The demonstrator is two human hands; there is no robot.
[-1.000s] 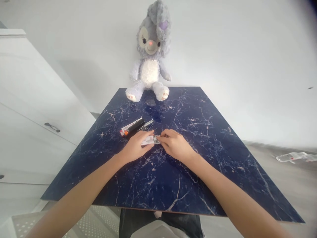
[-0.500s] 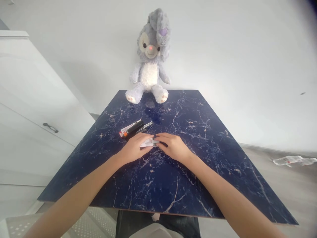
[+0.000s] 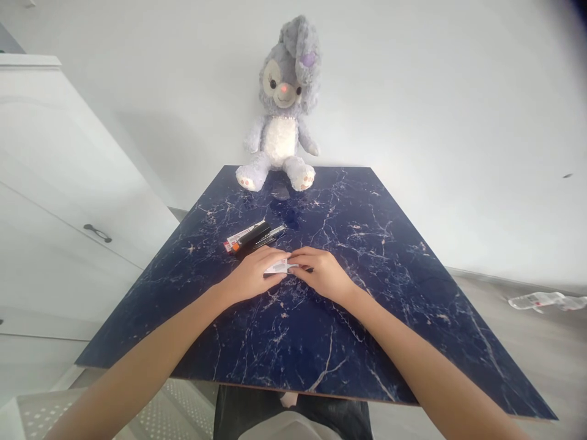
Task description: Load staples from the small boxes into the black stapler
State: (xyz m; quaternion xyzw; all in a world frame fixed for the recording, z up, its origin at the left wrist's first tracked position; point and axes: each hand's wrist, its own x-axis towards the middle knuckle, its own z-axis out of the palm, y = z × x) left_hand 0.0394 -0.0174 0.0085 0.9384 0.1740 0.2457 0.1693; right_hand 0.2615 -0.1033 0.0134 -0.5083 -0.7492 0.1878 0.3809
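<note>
The step in hand appears to be two-handed work on a small white packet (image 3: 277,266) near the middle of the dark marbled surface (image 3: 284,342). The left hand (image 3: 247,275) holds it between narrowed fingers; the right hand's (image 3: 326,272) fingers appear pinched on its 3 o'clock end. A black case (image 3: 251,238) lies near, at 11 o'clock. The next move seems to call for a steady left hold and fine right-finger control.

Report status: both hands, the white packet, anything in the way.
Left hand holds white packet between thumb and fingers. Right hand at packet's right end, grip unclear. Packet partly hidden by hands. Black object close beyond left hand, apparently not blocking.
</note>
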